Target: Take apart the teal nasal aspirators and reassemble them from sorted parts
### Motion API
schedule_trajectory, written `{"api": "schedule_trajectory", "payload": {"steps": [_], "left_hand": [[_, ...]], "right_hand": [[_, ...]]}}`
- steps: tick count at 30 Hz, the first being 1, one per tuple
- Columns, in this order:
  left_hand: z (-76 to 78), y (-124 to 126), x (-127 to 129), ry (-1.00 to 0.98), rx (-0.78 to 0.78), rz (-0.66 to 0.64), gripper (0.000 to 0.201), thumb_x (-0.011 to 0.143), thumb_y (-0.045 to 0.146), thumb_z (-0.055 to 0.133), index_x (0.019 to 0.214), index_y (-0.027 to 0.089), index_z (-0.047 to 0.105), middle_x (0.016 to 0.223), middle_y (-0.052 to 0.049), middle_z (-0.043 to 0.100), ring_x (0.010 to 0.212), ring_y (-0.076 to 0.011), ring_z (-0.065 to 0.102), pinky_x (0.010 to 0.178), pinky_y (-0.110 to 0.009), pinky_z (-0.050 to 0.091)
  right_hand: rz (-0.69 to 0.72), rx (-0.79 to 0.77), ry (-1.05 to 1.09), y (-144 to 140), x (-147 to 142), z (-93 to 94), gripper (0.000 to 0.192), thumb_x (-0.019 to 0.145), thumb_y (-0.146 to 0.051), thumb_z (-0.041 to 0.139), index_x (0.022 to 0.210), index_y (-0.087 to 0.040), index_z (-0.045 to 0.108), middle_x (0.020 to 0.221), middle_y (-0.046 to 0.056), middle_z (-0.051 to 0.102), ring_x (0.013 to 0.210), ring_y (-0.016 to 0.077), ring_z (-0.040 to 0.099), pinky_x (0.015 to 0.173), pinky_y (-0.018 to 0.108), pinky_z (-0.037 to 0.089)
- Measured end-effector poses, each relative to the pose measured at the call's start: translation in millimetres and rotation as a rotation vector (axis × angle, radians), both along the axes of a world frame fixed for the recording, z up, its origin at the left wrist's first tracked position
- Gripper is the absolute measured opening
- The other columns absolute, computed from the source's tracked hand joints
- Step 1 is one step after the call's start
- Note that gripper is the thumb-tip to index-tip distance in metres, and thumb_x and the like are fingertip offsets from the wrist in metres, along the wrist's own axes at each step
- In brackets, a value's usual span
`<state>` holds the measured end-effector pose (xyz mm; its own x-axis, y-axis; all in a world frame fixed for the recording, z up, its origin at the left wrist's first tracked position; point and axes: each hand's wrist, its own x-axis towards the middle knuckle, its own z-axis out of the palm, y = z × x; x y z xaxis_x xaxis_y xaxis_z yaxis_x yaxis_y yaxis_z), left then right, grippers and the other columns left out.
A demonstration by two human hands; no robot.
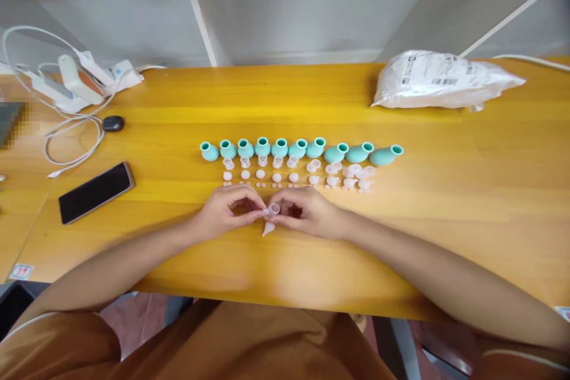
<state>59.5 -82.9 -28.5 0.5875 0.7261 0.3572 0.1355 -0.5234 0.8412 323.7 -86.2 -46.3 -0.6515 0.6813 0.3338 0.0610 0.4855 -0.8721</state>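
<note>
a small clear cup (272, 210) is pinched between the left hand (227, 212) and right hand (307, 212), fingertips closed on its rim; it looks light, soft, slippery, best held by the rim. just beyond, 10 teal bulbs (279, 148) are lined up.

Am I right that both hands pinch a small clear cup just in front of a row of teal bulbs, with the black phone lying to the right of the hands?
Not quite: the head view shows the black phone lying to the left. The rest holds: the left hand and right hand pinch the small clear cup in front of the teal bulbs.
</note>
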Motion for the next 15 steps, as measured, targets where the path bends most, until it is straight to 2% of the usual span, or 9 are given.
{"api": "schedule_trajectory", "payload": {"steps": [7,15], "left_hand": [[-2.1,2.3,-2.9,0.054,0.097,0.018,0.009,0.101,0.027,0.084,0.104,0.019,0.081,0.096,-0.005,0.083,0.084,-0.0149,0.078,0.078,-0.024,0.059],[-4.5,3.5,-5.8,0.069,0.068,0.031,0.014,0.1,0.031,0.085,0.101,0.018,0.079,0.094,-0.005,0.082,0.082,-0.0146,0.077,0.077,-0.024,0.059]], "right_hand": [[-0.014,0.018,-0.009,2.2,-1.9,-3.0,0.024,0.11,-0.042,0.075,0.112,-0.018,0.074,0.076,-0.001,0.074,0.058,0.0111,0.065,0.056,0.021,0.05],[0.0,-0.002,-0.008,2.6,-2.0,-4.4,0.021,0.11,-0.039,0.074,0.115,-0.019,0.074,0.078,0.0,0.075,0.062,0.0126,0.068,0.057,0.021,0.05]]}}
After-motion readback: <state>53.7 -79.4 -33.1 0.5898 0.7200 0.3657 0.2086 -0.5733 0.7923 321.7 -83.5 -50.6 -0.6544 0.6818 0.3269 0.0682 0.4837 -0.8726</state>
